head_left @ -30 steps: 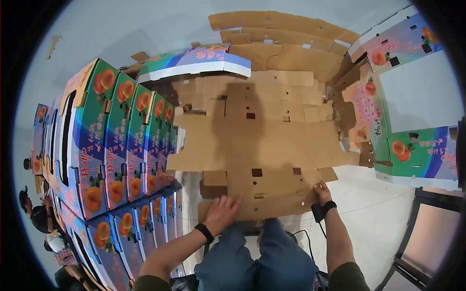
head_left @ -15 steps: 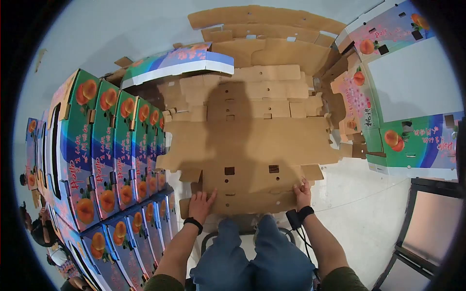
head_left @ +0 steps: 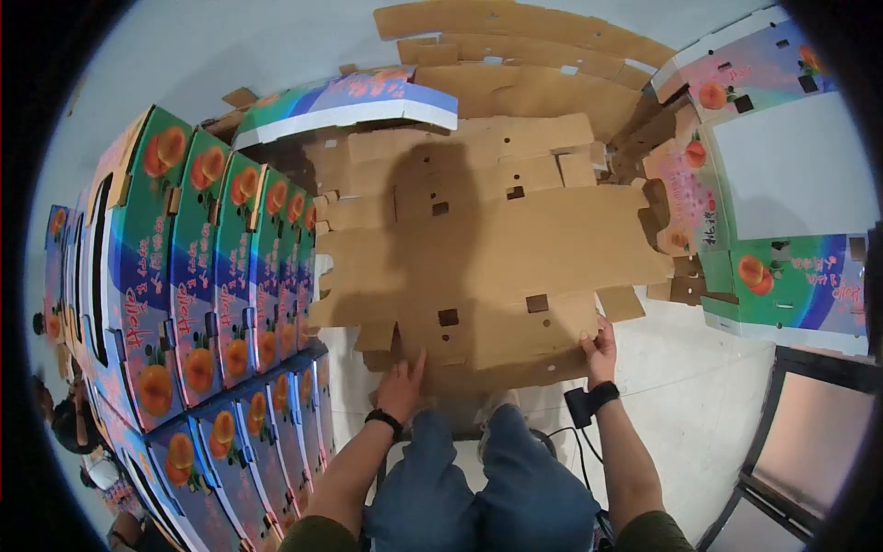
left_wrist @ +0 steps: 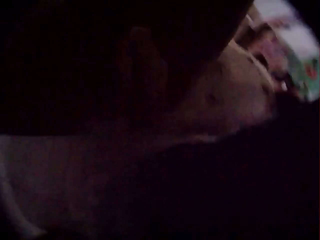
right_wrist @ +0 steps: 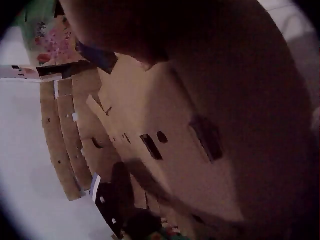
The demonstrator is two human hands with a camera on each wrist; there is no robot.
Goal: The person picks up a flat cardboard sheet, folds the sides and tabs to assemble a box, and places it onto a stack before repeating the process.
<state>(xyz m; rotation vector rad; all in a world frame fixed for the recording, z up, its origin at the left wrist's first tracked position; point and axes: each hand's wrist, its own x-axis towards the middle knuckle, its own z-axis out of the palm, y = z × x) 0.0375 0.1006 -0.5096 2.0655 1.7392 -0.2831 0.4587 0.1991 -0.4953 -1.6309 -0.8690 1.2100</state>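
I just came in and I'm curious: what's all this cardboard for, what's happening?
Someone is handling a big flat piece of brown cardboard with holes cut in it. Their left hand is at its near left part and their right hand at its near right corner. Right now it lies opened out, not made up into a box. More brown cardboard is behind it, and boxes with peach pictures stand stacked on the left. I can't tell what it's all for.

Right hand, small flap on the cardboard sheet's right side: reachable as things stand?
Probably yes: the right hand is at the near right part of the cardboard sheet; the flap sits just beyond its fingertips, with nothing visible blocking the way.
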